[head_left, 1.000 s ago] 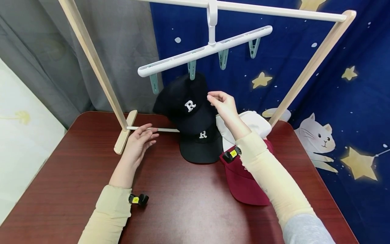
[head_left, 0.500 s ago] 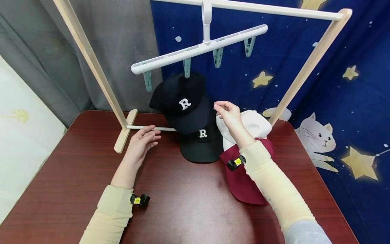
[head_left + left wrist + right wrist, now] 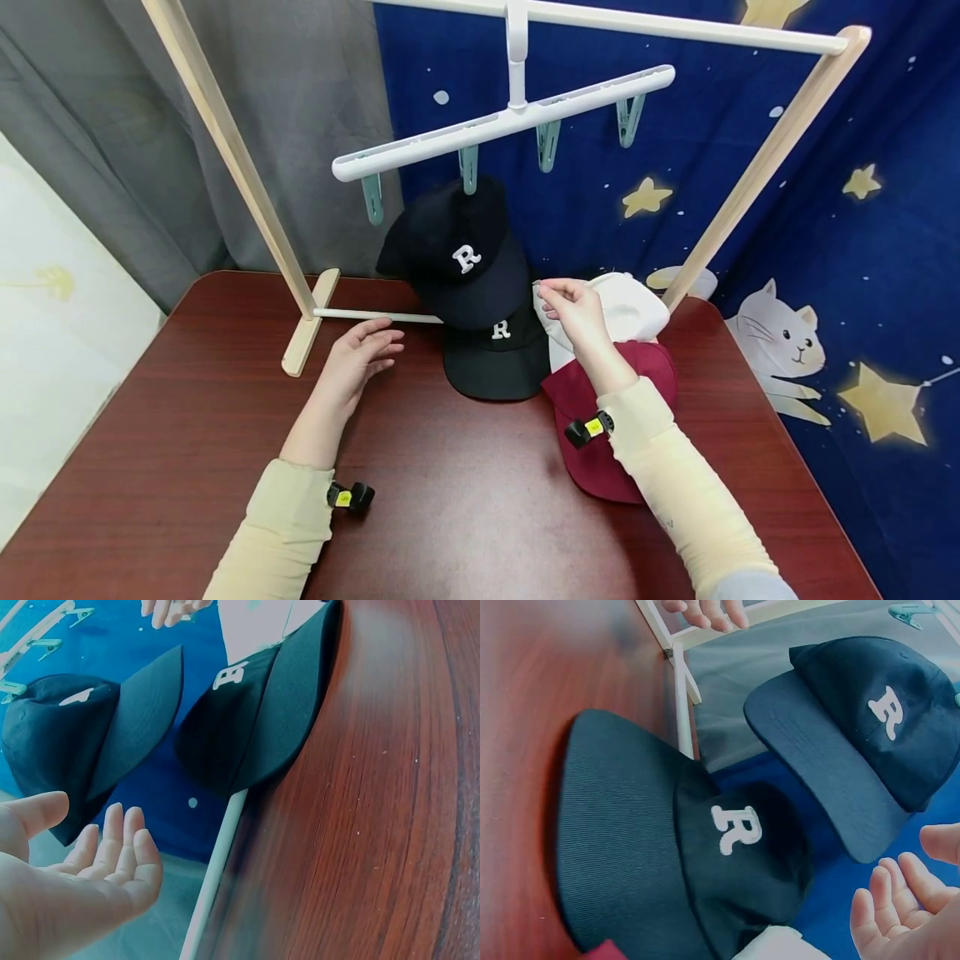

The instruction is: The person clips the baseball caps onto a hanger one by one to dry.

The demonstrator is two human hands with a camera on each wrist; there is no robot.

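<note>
A dark navy baseball cap (image 3: 457, 242) with a white R hangs by its crown from one clothespin-like clip (image 3: 468, 169) of the white clip hanger (image 3: 502, 123). My left hand (image 3: 356, 367) is held over the table, left of the caps, with relaxed fingers and nothing in them. My right hand (image 3: 581, 321) is in front of the white cap (image 3: 630, 307), loosely bent and holding nothing. In the right wrist view its fingers (image 3: 900, 896) are spread apart just short of the hanging cap's brim. A black cap (image 3: 497, 367), also marked R, lies beneath the hanging one.
A maroon cap (image 3: 600, 450) lies on the brown table (image 3: 450, 500) under my right forearm, against the white cap. The wooden rack (image 3: 240, 167) stands at the back with a low white crossbar (image 3: 375, 315). Behind it hang grey and blue curtains (image 3: 712, 167).
My right hand has drawn down and to the right, away from the hanging cap. My left hand has shifted slightly right and down. The hanger and its cap swing a little.
</note>
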